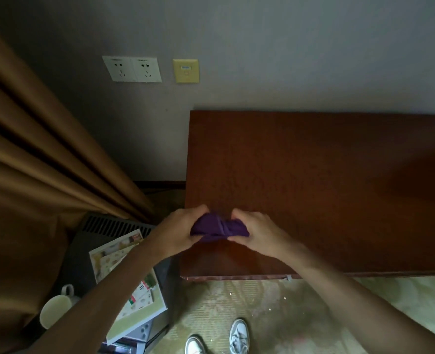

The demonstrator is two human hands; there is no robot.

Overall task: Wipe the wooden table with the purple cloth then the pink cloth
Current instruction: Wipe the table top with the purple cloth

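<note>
A bunched purple cloth (219, 227) rests on the near left part of the dark wooden table (326, 175). My left hand (178, 231) grips the cloth's left end, right at the table's left edge. My right hand (257, 231) holds its right end, fingers curled over the fabric. Both hands press the cloth between them. No pink cloth is in view.
The table stands against a grey wall with sockets (132, 69). A brown curtain (32, 162) hangs at the left. Beside the table's left edge a low dark unit carries booklets (124, 272) and a white mug (55, 306). My shoes (238, 334) stand on patterned carpet.
</note>
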